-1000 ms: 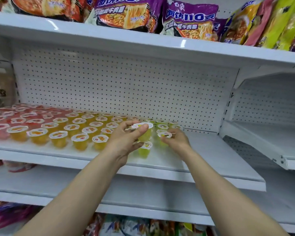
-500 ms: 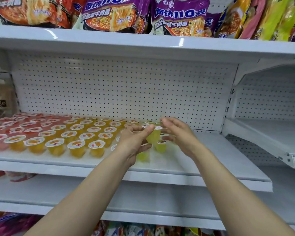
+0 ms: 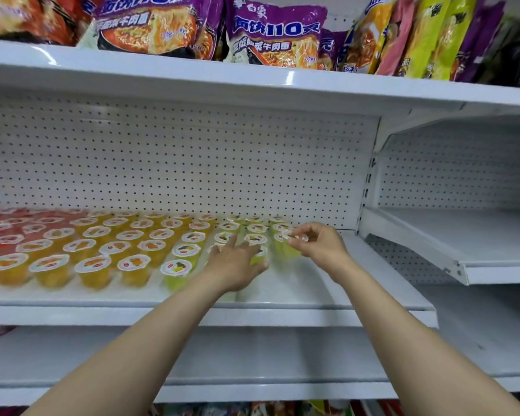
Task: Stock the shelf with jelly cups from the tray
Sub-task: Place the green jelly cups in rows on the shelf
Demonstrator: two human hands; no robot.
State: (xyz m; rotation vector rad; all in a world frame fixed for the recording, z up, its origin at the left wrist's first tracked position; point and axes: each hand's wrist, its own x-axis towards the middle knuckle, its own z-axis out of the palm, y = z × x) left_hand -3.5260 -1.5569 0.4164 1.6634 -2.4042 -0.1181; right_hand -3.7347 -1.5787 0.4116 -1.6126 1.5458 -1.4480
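Jelly cups stand in rows on the white shelf (image 3: pixel 312 291): red cups (image 3: pixel 0 232) at far left, orange cups (image 3: pixel 93 267) in the middle, yellow-green cups (image 3: pixel 180 270) on the right. My left hand (image 3: pixel 233 265) lies palm down with fingers spread over the front yellow-green cups. One cup (image 3: pixel 259 256) stands between its thumb and index finger, and no firm grip on it shows. My right hand (image 3: pixel 321 246) pinches the lid rim of another yellow-green jelly cup (image 3: pixel 288 246) at the right end of the rows. No tray is in view.
Noodle packs (image 3: pixel 276 34) fill the upper shelf. A perforated back panel (image 3: pixel 192 160) closes the rear. Bare shelf surface lies right of the cups. A neighbouring shelf (image 3: pixel 463 238) juts out at right. A lower shelf (image 3: pixel 252 355) runs beneath my arms.
My left hand lowered its yellow-green cup among the front cups and spread its fingers. My right hand moved right and now grips a cup by its lid.
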